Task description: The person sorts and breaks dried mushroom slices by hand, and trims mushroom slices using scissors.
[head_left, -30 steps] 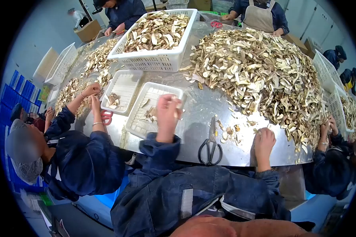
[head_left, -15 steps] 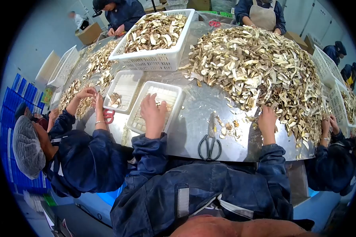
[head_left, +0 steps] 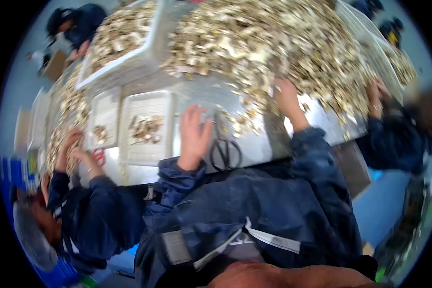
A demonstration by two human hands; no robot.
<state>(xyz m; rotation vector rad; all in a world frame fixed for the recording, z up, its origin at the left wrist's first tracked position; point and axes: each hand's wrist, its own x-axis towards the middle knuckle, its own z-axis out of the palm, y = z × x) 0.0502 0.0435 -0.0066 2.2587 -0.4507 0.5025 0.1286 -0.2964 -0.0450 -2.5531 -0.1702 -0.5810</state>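
Observation:
My left hand (head_left: 194, 137) is over the metal table (head_left: 182, 86), fingers apart and holding nothing, between a white tray and the black scissors (head_left: 225, 154). That white tray (head_left: 124, 126) has several sliced pieces (head_left: 146, 128) in it. At the near edge of a large heap of dried slices (head_left: 269, 38), my right hand (head_left: 286, 94) touches the slices; blur hides the fingertips and anything they hold. Small loose pieces (head_left: 247, 122) lie between my hands, beyond the scissors.
A second white tray (head_left: 94, 139) and red scissors (head_left: 99, 156) are left, near a co-worker's hands (head_left: 74, 144). A large white basket of slices (head_left: 151, 41) stands behind the trays. Another co-worker's hands (head_left: 377, 93) are at the heap's right side.
The view has swung, so the table's contents appear further left. My left hand has left the white tray and is now beside it. My right hand has reached further to the heap.

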